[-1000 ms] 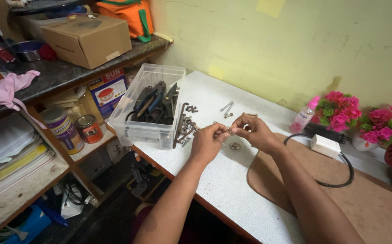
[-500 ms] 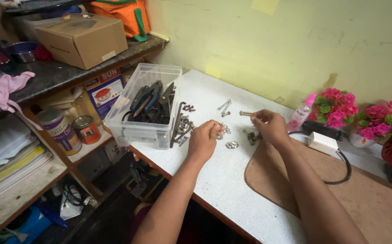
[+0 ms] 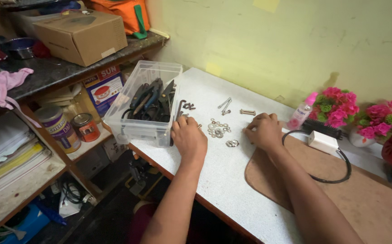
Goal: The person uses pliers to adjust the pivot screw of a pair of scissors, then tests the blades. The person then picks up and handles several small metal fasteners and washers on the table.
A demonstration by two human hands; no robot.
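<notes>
- Shelf [image 3: 47, 77] far left: cardboard box [image 3: 80, 36], cans [image 3: 69, 129], pink cloth [image 3: 1, 88].
- Bin [image 3: 144, 106], clear plastic, at table's left end, holds dark pliers and tools; allen key [image 3: 178, 110] leans just beside its right wall.
- Left hand [image 3: 188, 138] rests knuckles-up on table [image 3: 232, 180], touching the bin's near corner; fingers curled under, can't tell if it pinches anything.
- Washers [image 3: 216, 129]: small cluster of silvery rings and nuts, flat on the table between both hands; one pair [image 3: 232, 143] lies apart, nearer the front edge.
- Bolts [image 3: 225, 105] and a stud [image 3: 247, 111] lie behind the washers, apart from them.
- Right hand [image 3: 264, 131] fingers bent down onto the table just right of the washers, below the stud; whether it grips anything is hidden.
- Judgement: small flat parts, best pinched with fingertips one at a time, kept off the table edge.
- Mat [image 3: 363, 199], adapter [image 3: 323, 141] with black cable, spray bottle [image 3: 301, 115], pink flowers [image 3: 338, 106] to the right.
</notes>
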